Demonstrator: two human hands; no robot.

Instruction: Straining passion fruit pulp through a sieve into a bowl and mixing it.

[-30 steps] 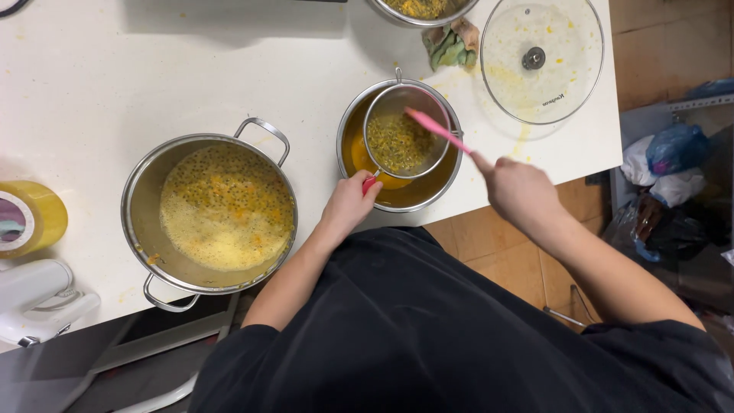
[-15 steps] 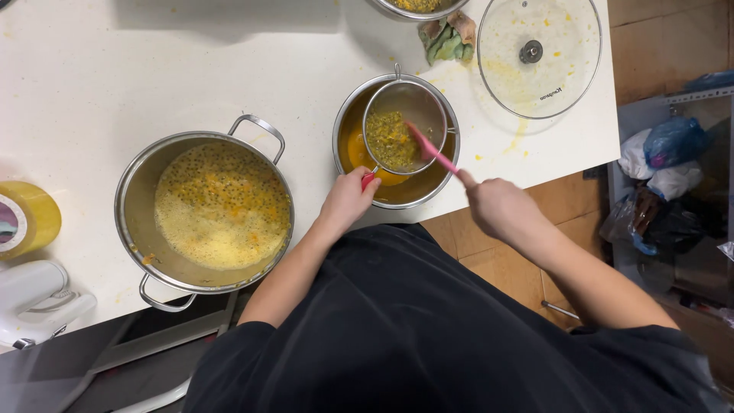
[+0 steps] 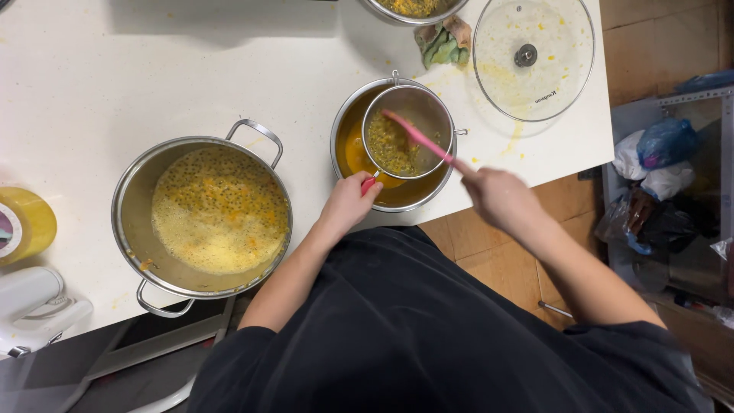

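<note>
While the head view looks straight down, the left hand (image 3: 348, 205) is closed around the red handle (image 3: 369, 183) of a round metal strainer (image 3: 407, 131), which rests across the rim of a small steel pot (image 3: 382, 195) directly beyond that hand. The right hand (image 3: 498, 199) is wrapped around the near end of a slim pink spatula (image 3: 417, 138), whose far end slants up and to the left into the strainer's mesh bowl. Seedy yellow pulp (image 3: 390, 145) lies in the mesh under the spatula tip, and smooth orange liquid (image 3: 352, 149) shows in the pot below it. To the left of the left hand stands a larger steel pot (image 3: 126, 203) with loop handles, holding foamy pale-yellow pulp speckled with dark seeds. Beyond the right hand lies a round glass lid (image 3: 562, 76) with a metal knob, spattered yellow, flat on the white counter (image 3: 191, 69). A crumpled green cloth (image 3: 443, 42) sits just left of the lid.
</note>
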